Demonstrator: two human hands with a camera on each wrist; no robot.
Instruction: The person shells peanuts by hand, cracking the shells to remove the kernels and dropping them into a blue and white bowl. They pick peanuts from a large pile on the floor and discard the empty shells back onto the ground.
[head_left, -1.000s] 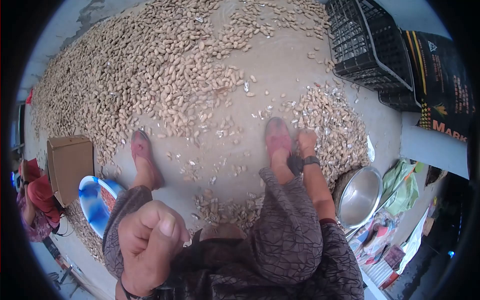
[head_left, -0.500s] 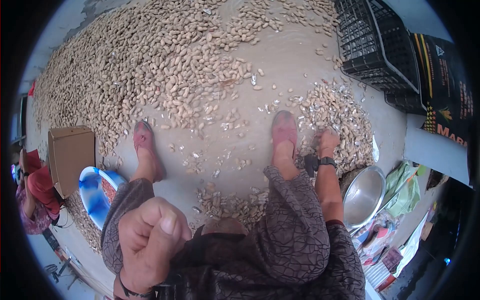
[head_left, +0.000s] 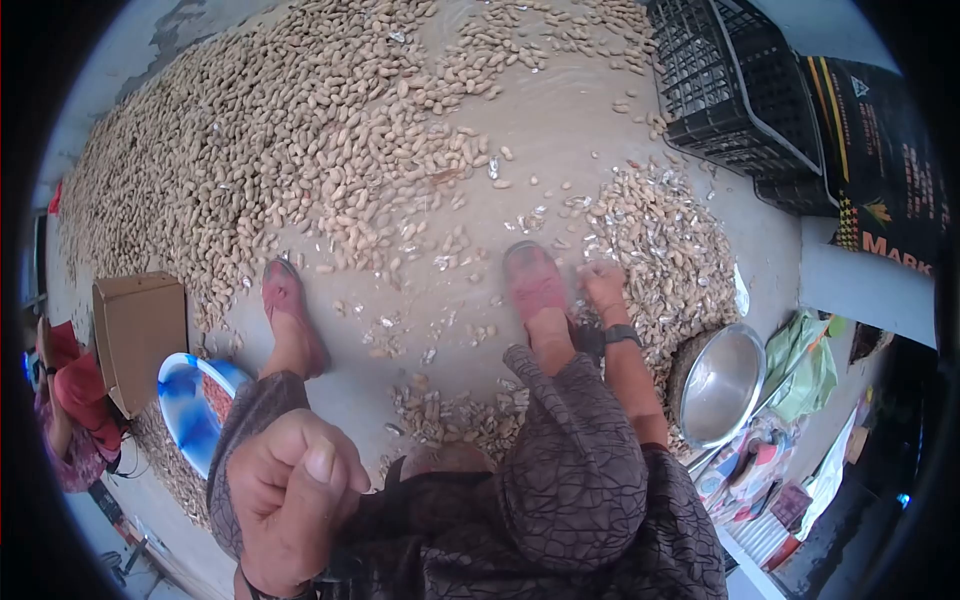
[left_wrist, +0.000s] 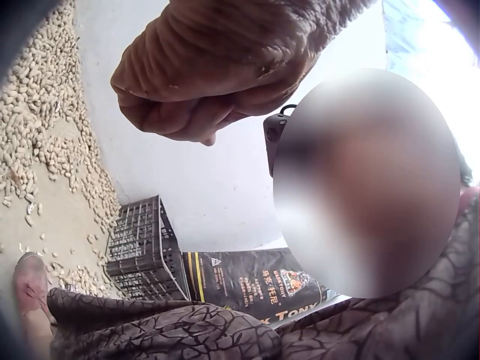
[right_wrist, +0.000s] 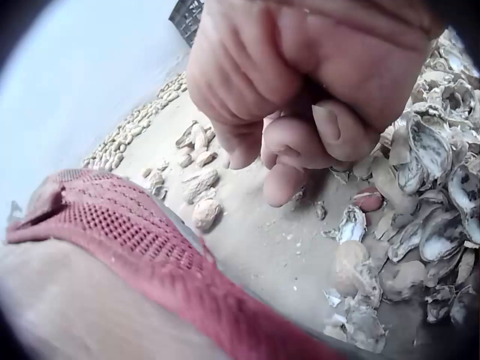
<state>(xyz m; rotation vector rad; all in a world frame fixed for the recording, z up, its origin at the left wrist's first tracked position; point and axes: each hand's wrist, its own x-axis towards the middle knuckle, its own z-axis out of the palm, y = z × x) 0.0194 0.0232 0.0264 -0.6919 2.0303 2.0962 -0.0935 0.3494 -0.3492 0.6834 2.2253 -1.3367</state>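
My right hand (head_left: 603, 290) hangs low beside the right shoe (head_left: 535, 275), at the near edge of a heap of broken peanut shells (head_left: 680, 240). In the right wrist view its fingers are curled, tips close over the floor, and nothing shows between them. A reddish peanut kernel (right_wrist: 367, 199) lies among shells just beside those fingertips, and a few whole peanuts (right_wrist: 205, 214) lie near the shoe. My left hand (head_left: 290, 490) is raised over the left thigh as a fist, thumb folded across the fingers; its palm is hidden.
A wide spread of unshelled peanuts (head_left: 270, 140) covers the far left floor. Black crates (head_left: 745, 110) and a black sack (head_left: 880, 150) stand far right. A metal basin (head_left: 722, 390) sits right; a blue-and-white basin (head_left: 185, 400) with reddish kernels, a cardboard box (head_left: 140, 335) and another person (head_left: 85, 390) are left.
The head view swung slightly and came back. My right hand moved from the shell heap toward the right shoe, which shifted a little left. The left fist keeps its pose.
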